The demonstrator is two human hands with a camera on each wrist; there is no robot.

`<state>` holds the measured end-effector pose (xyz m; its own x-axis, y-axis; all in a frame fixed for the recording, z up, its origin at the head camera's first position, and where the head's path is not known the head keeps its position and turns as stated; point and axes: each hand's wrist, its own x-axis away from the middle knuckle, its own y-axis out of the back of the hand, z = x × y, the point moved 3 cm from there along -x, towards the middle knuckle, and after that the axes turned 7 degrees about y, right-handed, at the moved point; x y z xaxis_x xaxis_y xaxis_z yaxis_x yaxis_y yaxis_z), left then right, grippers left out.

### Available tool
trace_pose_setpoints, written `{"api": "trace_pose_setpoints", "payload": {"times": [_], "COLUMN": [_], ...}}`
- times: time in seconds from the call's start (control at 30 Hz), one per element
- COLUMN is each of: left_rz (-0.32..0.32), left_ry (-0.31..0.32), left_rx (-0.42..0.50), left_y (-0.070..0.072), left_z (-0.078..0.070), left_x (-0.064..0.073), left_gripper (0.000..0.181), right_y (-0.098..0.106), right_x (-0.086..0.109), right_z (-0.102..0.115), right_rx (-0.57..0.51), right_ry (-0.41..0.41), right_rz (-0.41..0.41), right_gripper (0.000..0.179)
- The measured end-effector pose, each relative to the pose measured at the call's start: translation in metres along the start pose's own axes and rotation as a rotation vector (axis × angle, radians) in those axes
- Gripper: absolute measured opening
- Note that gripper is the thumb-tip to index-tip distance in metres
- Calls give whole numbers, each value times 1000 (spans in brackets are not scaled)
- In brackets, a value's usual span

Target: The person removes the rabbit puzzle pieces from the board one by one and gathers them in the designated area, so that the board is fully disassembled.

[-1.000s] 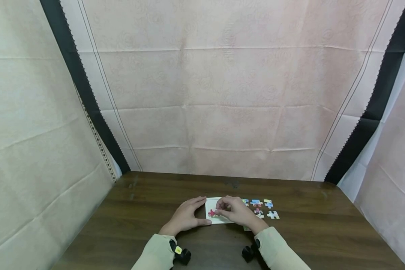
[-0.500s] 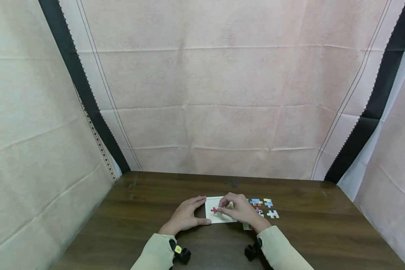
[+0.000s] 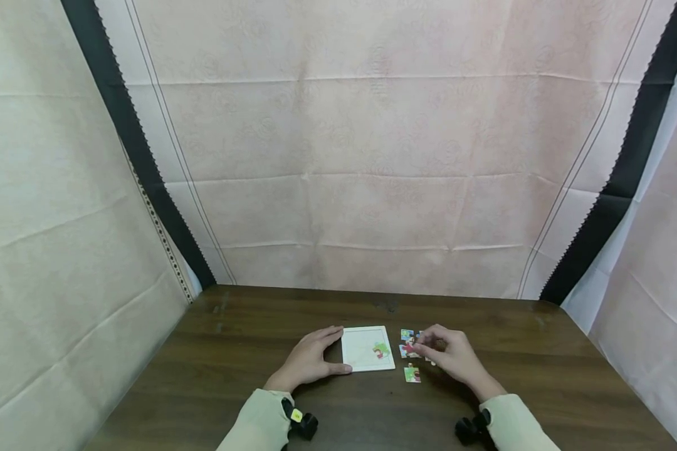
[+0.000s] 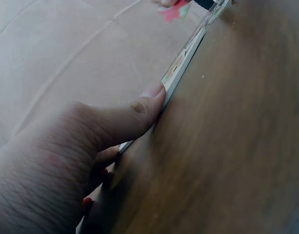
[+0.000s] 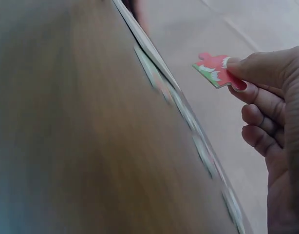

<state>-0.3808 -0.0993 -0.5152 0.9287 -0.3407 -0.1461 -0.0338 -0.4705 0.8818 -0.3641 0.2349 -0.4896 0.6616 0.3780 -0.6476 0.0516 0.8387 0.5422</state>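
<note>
A white puzzle tray (image 3: 361,354) lies on the table with a few joined pieces (image 3: 380,349) near its right side. My left hand (image 3: 309,358) rests along the tray's left edge, thumb at the near corner and fingers reaching to the far one. In the left wrist view the thumb (image 4: 140,109) presses on the tray's rim. My right hand (image 3: 448,354) pinches a red puzzle piece (image 5: 215,68) with white and green on it, between thumb and index finger. It is raised over the loose pieces to the right of the tray.
Several loose puzzle pieces (image 3: 407,336) lie right of the tray, some hidden behind my right hand. One green piece (image 3: 412,374) lies nearest to me. The brown wooden table (image 3: 248,351) ends at a pale cloth backdrop (image 3: 372,188).
My right hand has moved right with the red piece, from over the tray to over the loose pieces, uncovering the joined pieces in the tray. My left hand has stayed in place.
</note>
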Motion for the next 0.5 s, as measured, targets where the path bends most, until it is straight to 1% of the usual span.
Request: {"api": "trace_pose_setpoints", "payload": {"times": [0.1, 0.17, 0.2, 0.27, 0.33, 0.43, 0.5], "left_rz": [-1, -1, 1, 2, 3, 3, 4], "left_ry": [-1, -1, 3, 3, 3, 3, 2], "left_rx": [2, 4, 4, 5, 4, 4, 4], "left_y": [1, 2, 1, 1, 0, 0, 0], "left_z": [-1, -1, -1, -1, -2, -1, -1], "left_x": [0, 0, 0, 1, 1, 1, 1], "left_gripper": [96, 96, 96, 97, 97, 97, 97], "right_y": [20, 30, 34, 37, 38, 36, 35], "right_x": [16, 25, 30, 37, 42, 46, 47], "right_z": [-3, -3, -3, 1, 1, 1, -2], "right_rx": [3, -4, -7, 2, 10, 34, 32], "right_ry": [-93, -159, -172, -165, -134, -69, -50], "right_rz": [-14, 6, 19, 48, 69, 88, 96], "right_gripper": [11, 10, 10, 10, 12, 16, 16]}}
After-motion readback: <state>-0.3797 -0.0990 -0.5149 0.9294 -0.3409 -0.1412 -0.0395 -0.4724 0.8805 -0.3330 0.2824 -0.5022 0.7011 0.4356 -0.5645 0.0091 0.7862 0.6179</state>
